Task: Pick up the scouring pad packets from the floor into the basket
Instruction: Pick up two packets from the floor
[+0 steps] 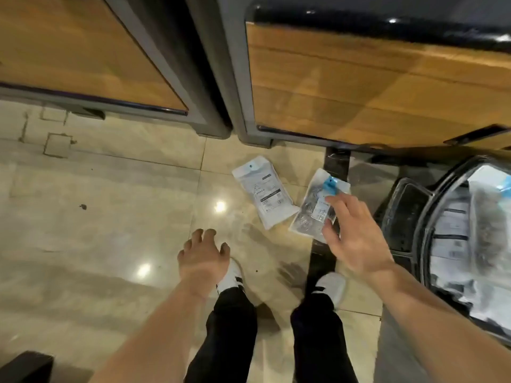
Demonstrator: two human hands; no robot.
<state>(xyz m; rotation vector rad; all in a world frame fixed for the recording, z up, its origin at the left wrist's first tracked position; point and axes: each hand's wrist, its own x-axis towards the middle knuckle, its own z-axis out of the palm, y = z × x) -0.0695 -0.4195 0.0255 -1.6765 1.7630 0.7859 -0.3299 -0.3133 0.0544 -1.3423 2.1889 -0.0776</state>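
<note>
Right hand (356,239): palm down, fingers spread and nearly straight, thumb held apart from them. It holds nothing that I can confirm. It hangs over the near right corner of the blue-tagged packet (311,211). Index tip and thumb both overlap the packet's edge in this view; actual contact cannot be told.

Left hand (203,258): back of hand up, fingers loosely curled, holding nothing, over bare floor (110,203).

Blue-tagged packet: flat on the floor, just ahead and to the left of the right hand, blue header pointing away from the person. Its right edge lies on a dark strip (336,167) in the tiling.

White packet (262,192): also flat on the floor, printed label up, further left of the right hand and ahead and to the right of the left hand. Its near corner lies just beside the blue-tagged packet; touching or not, unclear.

Basket (419,230): dark rim, immediately right of the right hand, partly cut off by the frame edge. More packets (475,230) lie inside, blurred.

Wood-panelled cabinet (359,84) stands beyond both hands. White shoes (333,286) sit below the hands.
</note>
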